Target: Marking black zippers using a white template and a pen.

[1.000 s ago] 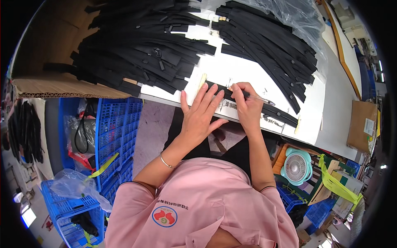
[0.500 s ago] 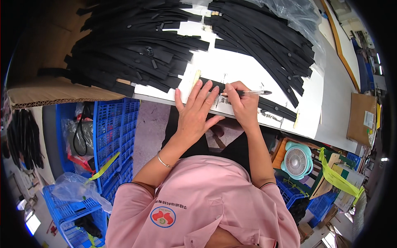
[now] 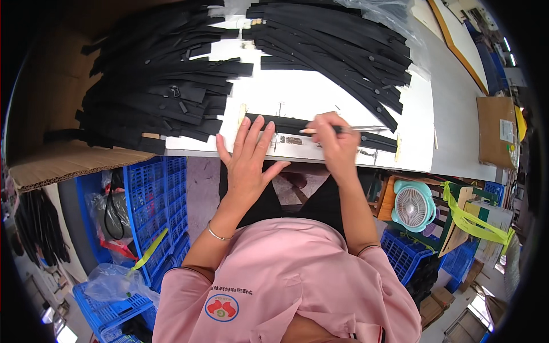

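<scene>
A black zipper strip lies along the near edge of a white board. My left hand rests with outstretched fingers over the strip's left end, fingertips touching it. In my right hand a pen is pinched, its tip pointing left over the middle of the strip. Whether the tip touches the fabric, I cannot tell. Dark marks show on the board just below the strip. A heap of black zippers, some with sliders, lies to the left, and another bundle of zippers fans out beyond my hands.
An open cardboard box stands at the left edge of the table. Blue plastic crates are below it. To the right are a small turquoise fan, a closed carton and a yellow-green strap.
The whole view has shifted, with the table sliding left in it. Along the strip, my right hand with the pen has moved right, away from my left hand. The left hand stays on the strip.
</scene>
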`<state>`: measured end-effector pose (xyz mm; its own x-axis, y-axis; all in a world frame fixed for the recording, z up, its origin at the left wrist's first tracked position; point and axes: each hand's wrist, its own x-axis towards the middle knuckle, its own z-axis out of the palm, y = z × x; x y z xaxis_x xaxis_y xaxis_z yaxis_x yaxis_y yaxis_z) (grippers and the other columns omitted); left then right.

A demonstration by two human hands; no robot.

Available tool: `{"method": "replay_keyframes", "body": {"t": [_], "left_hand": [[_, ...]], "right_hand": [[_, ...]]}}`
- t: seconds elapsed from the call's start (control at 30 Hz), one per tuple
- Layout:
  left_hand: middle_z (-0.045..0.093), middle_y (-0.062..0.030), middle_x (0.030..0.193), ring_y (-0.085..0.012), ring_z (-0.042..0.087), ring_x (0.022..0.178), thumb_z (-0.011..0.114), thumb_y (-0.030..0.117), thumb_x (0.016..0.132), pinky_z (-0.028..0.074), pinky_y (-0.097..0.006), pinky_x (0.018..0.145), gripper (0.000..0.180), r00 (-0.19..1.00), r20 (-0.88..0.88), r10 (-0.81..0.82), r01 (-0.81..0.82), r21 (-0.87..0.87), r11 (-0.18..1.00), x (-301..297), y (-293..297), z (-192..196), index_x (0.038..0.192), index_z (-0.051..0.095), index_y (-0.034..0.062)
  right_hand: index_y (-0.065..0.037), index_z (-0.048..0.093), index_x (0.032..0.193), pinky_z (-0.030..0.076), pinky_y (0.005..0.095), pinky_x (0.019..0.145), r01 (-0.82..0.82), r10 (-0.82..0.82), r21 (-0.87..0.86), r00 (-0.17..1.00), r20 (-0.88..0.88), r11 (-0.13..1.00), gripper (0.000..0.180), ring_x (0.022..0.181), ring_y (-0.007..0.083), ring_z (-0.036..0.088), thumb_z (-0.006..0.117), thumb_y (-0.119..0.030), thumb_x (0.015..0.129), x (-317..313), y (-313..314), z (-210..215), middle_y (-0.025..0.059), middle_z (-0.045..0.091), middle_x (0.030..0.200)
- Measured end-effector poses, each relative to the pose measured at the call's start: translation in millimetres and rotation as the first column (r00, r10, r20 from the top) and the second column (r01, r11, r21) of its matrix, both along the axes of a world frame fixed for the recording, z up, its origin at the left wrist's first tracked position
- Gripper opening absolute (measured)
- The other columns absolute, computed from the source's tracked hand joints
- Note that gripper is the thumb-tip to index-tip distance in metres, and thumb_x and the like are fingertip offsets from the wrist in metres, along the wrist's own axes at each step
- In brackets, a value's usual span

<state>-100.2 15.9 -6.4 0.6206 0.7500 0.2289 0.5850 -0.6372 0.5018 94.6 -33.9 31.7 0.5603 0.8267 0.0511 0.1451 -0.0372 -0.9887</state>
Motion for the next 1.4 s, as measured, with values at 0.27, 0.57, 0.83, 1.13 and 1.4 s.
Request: {"method": "replay_keyframes", "body": {"t": [0.27,0.57,0.83,1.13,1.4], "left_hand": [[0.045,-0.0064,0.159,-0.0269,0.034,0.152,0.084,0.043,0.079,-0.002,-0.064,0.120,0.086,1.000,0.003,-0.014,0.014,0.029,0.999,1,1,0,0.153,0.050,0.0153],[0.042,-0.0104,0.160,-0.0305,0.029,0.154,0.083,0.046,0.081,-0.003,-0.066,0.119,0.087,0.999,-0.047,-0.022,0.022,0.011,1.000,3,-1,4,0.154,0.049,0.0132],[0.056,-0.0105,0.145,-0.0298,0.049,0.137,0.080,0.032,0.086,0.020,-0.058,0.119,0.058,0.958,0.199,-0.208,0.205,0.033,0.978,55,-14,22,0.137,0.064,0.0112],[0.065,-0.0025,0.097,-0.0235,0.059,0.094,0.077,0.006,0.081,0.041,-0.039,0.088,0.012,0.916,0.385,-0.116,0.112,0.034,0.993,102,-4,11,0.092,0.074,0.0072],[0.067,-0.0023,0.099,-0.0229,0.060,0.095,0.080,0.007,0.080,0.041,-0.038,0.088,0.014,0.916,0.384,-0.119,0.111,0.044,0.993,104,-4,10,0.093,0.076,0.0083]], "right_hand": [[0.001,0.071,0.088,0.037,0.0219,0.055,0.209,-0.192,-0.063,0.960,0.205,0.976,0.023,0.061,0.0026,0.049,0.063,-0.015,0.102,48,-32,-9,-0.0025,0.059,0.066],[0.002,0.069,0.089,0.039,0.0231,0.055,0.164,-0.123,-0.085,0.923,0.365,0.983,0.023,0.061,0.0041,0.052,0.063,-0.016,0.102,48,-27,-16,0.0002,0.063,0.067],[-0.004,0.072,0.086,0.045,0.0293,0.051,0.191,-0.149,-0.039,0.863,0.483,0.981,0.017,0.052,0.0119,0.058,0.071,-0.017,0.097,53,-28,-26,0.0054,0.064,0.062],[-0.002,0.071,0.082,0.044,0.0292,0.050,0.161,-0.149,-0.009,0.933,0.328,0.987,0.020,0.051,0.0138,0.059,0.069,-0.014,0.097,52,-33,-25,0.0048,0.066,0.062],[0.001,0.069,0.073,0.043,0.0315,0.049,0.033,-0.050,0.044,0.882,0.468,0.998,0.023,0.049,0.0204,0.061,0.068,-0.010,0.093,56,-34,-21,0.0075,0.066,0.063]]}}
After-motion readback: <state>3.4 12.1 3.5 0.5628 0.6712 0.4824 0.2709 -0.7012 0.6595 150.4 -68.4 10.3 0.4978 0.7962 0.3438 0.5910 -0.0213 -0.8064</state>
